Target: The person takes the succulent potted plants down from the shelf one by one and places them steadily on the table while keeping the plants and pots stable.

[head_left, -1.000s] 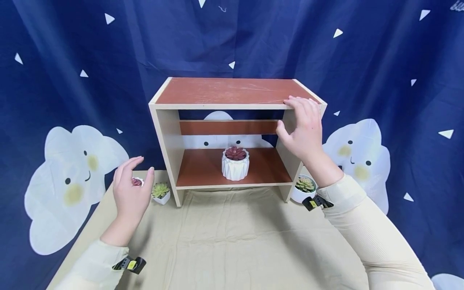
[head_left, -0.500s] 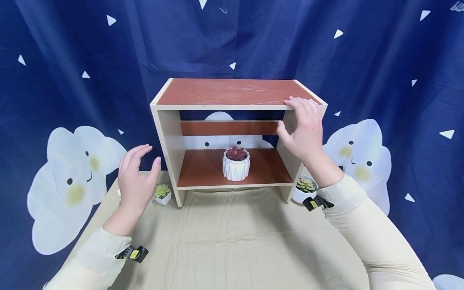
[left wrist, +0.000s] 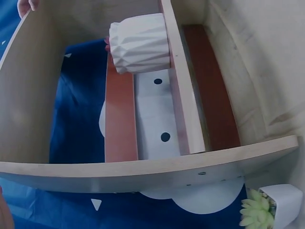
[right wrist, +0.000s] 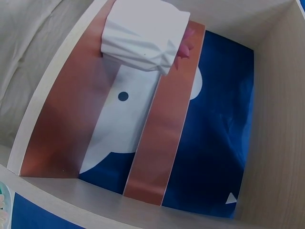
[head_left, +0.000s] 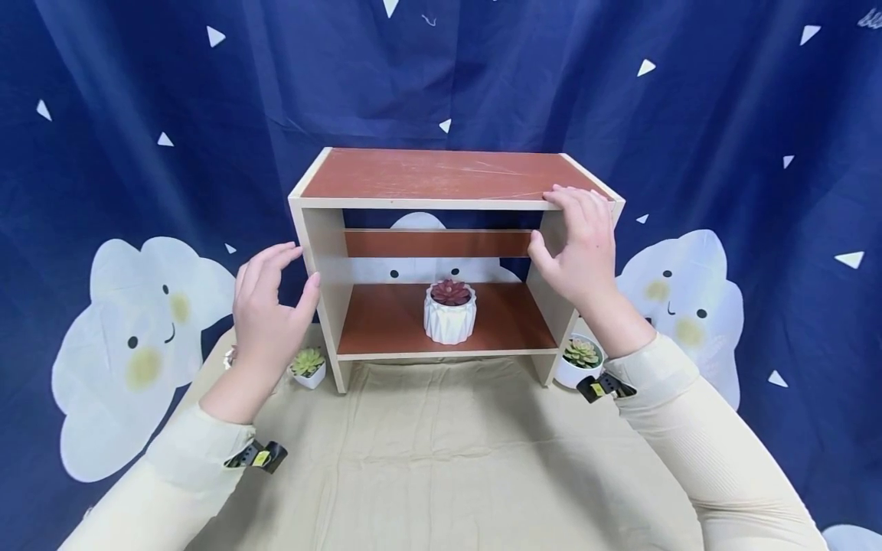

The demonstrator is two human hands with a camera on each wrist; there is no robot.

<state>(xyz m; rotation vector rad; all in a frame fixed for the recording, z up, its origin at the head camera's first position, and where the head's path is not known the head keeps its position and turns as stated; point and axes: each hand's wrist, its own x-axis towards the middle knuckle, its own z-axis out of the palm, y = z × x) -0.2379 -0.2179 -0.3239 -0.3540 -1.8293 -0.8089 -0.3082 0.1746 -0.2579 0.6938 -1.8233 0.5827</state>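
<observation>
A small two-tier wooden shelf (head_left: 441,174) with red-brown boards and pale edges stands in front of me. My right hand (head_left: 584,249) rests its fingertips on the shelf's top at the front right corner, thumb spread away below. Beside the left side panel (head_left: 325,283), my left hand (head_left: 270,325) is raised, fingers loosely extended and thumb apart, holding nothing. Its fingertips are right at the panel's front edge in the head view. On the lower board sits a dark red succulent (head_left: 450,291) in a white ridged pot (head_left: 449,321); the left wrist view shows this pot (left wrist: 140,44) too.
A green succulent in a small white pot (head_left: 308,369) stands left of the shelf; another succulent in a round white pot (head_left: 577,360) stands at its right. Behind my left wrist, another small plant is mostly hidden. Beige cloth (head_left: 441,459) covers the table; a blue curtain (head_left: 386,84) hangs behind.
My left hand has risen and moved right, toward the shelf's left side panel, now covering most of the small plant behind it. My right hand stays at the top right corner.
</observation>
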